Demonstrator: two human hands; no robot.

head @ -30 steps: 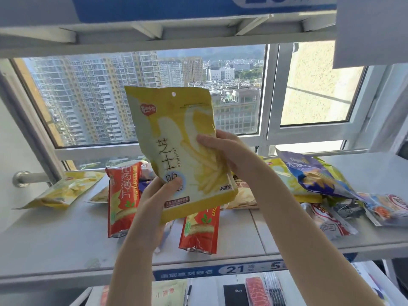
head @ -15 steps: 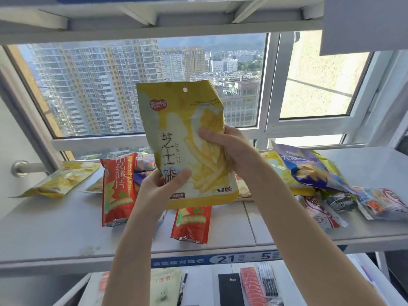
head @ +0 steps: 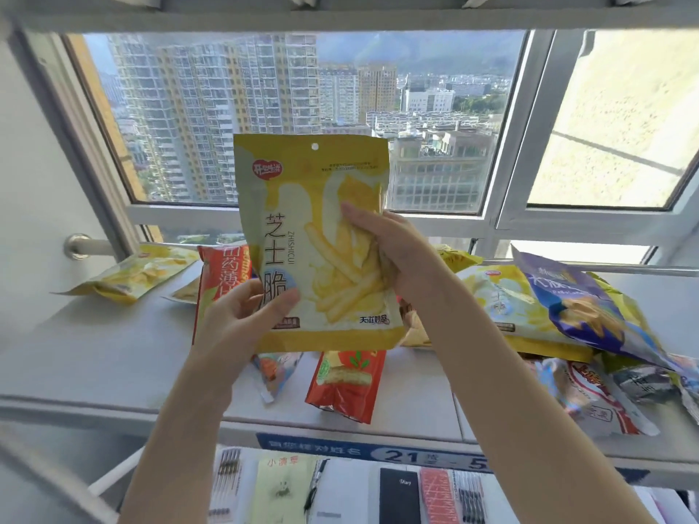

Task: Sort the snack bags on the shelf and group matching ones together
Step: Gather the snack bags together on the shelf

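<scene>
I hold a yellow cheese-stick snack bag [head: 317, 221] upright above the grey shelf [head: 94, 353]. My left hand [head: 242, 319] grips its lower left corner and my right hand [head: 389, 251] pinches its right side. Behind it stands a red bag [head: 219, 281], and a second red bag [head: 346, 383] lies below it. A yellow bag [head: 132, 274] lies flat at the far left. On the right, a matching yellow bag [head: 499, 296] sits under a purple bag [head: 575, 308], with red-and-white bags [head: 597, 395] in front.
A small blue-and-orange bag [head: 274, 372] lies under the held bag. A window frame [head: 491, 221] runs behind the shelf, with a steel rail [head: 81, 245] at the left. Another shelf [head: 340, 9] hangs overhead. Notebooks and pens [head: 401, 493] fill the lower shelf.
The yellow bag has turned more upright and square to me while both hands keep their grip. The view has shifted left and down across the shelf.
</scene>
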